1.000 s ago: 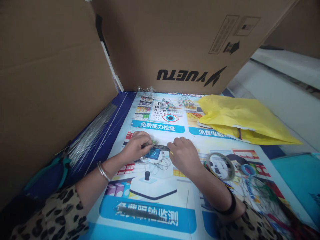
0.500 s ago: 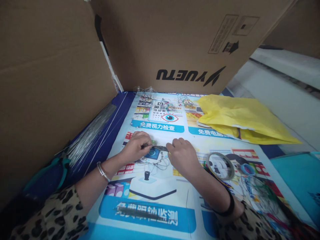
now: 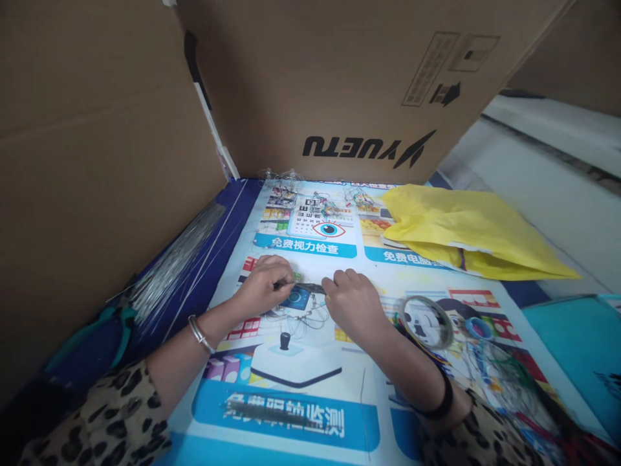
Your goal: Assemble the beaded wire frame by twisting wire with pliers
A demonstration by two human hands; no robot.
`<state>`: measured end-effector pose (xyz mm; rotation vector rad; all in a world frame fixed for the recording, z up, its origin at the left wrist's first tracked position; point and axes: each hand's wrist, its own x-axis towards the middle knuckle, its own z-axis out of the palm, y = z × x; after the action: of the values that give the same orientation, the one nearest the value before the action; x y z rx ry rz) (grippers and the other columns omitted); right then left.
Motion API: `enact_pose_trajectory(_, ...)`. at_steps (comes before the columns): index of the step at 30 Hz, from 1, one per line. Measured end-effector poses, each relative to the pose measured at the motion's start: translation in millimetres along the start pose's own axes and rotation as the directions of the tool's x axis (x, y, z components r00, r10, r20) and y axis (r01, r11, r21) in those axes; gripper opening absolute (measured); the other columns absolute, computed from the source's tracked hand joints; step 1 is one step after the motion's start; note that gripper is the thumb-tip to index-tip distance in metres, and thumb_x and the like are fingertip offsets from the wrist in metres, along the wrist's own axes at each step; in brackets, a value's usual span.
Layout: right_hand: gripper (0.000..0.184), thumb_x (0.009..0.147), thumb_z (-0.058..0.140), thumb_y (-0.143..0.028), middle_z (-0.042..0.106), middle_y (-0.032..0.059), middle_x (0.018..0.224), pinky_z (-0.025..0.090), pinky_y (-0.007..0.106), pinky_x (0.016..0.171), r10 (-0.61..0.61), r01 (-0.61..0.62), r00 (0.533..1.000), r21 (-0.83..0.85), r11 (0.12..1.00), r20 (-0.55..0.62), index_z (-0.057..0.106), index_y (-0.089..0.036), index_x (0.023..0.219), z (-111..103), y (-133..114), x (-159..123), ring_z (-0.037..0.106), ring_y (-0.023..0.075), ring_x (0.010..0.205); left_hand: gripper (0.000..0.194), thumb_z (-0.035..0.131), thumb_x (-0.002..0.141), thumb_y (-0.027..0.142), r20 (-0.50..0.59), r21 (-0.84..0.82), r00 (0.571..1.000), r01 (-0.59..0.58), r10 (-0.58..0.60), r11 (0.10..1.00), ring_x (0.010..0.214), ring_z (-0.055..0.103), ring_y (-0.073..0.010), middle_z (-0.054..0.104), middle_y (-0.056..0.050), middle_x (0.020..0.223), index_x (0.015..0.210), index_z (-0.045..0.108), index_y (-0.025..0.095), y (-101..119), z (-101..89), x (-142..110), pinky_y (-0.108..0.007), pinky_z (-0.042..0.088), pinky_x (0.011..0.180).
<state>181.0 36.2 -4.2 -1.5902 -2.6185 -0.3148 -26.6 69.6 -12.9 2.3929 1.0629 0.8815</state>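
My left hand [image 3: 266, 283] and my right hand [image 3: 356, 305] are both closed in a pinch at the middle of the poster-covered table. Between them runs a short dark bundle of thin wire [image 3: 309, 287], one end in each hand. The fingertips hide its ends. Just below the bundle, a loop of fine wire with small beads [image 3: 305, 317] lies on the poster, partly hidden by my right hand. A thin grey spring-like rod [image 3: 272, 411] lies nearer to me.
Cardboard walls [image 3: 310, 84] stand behind and at left. Long straight wires [image 3: 177, 268] and teal-handled pliers [image 3: 123, 323] lie left. At right are a yellow bag [image 3: 475, 226], a tape roll [image 3: 449, 323] and tangled coloured wires [image 3: 514, 382]. Wire loops [image 3: 325, 204] lie at the back.
Both hands keep their hold on the wire bundle in nearly the same place. The view has shifted very slightly.
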Motion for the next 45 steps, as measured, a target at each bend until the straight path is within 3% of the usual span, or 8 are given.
enact_pose_trajectory(12,0.012,0.078,0.052,-0.016,0.057,0.0076,0.081,0.023,0.033,0.066,-0.006,0.006,1.000,0.019,1.000,-0.010,0.060,-0.018,0.087,-0.5,2.7,0.3,0.043,0.0210,0.080,0.013,0.052,0.071,0.006,-0.039,-0.018,0.998,0.054,-0.055,0.998,0.083,0.054,-0.0159,0.062,0.000,0.077,0.066,0.051,0.018,-0.3,0.3,-0.6,-0.034,0.038,0.081)
enact_pose_trajectory(45,0.011,0.079,0.052,-0.017,0.056,0.0070,0.081,0.023,0.033,0.067,0.025,-0.025,1.000,0.031,0.999,0.009,0.060,-0.019,0.086,-1.3,-4.6,-0.7,0.044,0.0208,0.079,0.014,0.054,0.080,0.015,-0.012,0.056,0.995,0.098,-0.097,0.994,0.076,0.052,-0.0152,0.057,0.001,0.070,0.067,0.048,0.018,-1.4,2.8,0.7,-0.032,0.036,0.078)
